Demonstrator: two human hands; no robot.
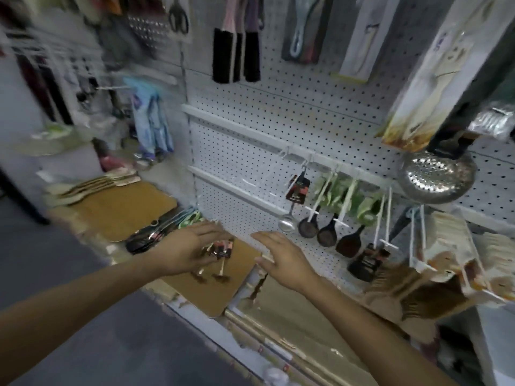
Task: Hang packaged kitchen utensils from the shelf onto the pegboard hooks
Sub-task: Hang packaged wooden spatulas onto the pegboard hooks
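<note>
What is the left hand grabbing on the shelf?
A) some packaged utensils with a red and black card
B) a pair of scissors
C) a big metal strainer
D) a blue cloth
A: the left hand has its fingers curled over the packaged utensils with a red and black card, lying on the shelf; the right hand is open beside them.

We can read no text, brand or number anywhere. The red-and-black cards [298, 190] on the hung ladles at four o'clock and the boxed utensils [359, 37] at one o'clock carry print, all blurred beyond reading.
</note>
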